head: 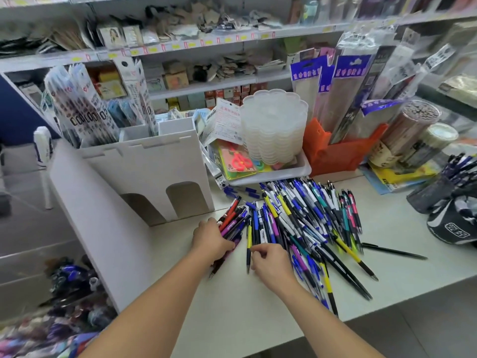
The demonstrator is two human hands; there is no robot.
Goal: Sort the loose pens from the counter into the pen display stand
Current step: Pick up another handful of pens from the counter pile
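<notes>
On the counter (232, 301) near us, our left hand (210, 237) grips a bundle of pens (232, 223) pointing away; our right hand (269, 263) pinches a yellow-black pen (249, 244) lying lengthwise. Beyond, the loose pens (309, 223), blue, white and yellow, fan out. Farther left, the white display stand (144, 171) holds packaged pens (85, 107).

Glossy plastic pens (304, 218); matt white card stand (144, 177); smooth pale counter (258, 301); translucent plastic tubs (273, 125).

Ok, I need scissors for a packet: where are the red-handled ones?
In the head view, the red-handled scissors lie in the white tray behind the pen pile, just left of the stacked clear plastic containers.
</notes>
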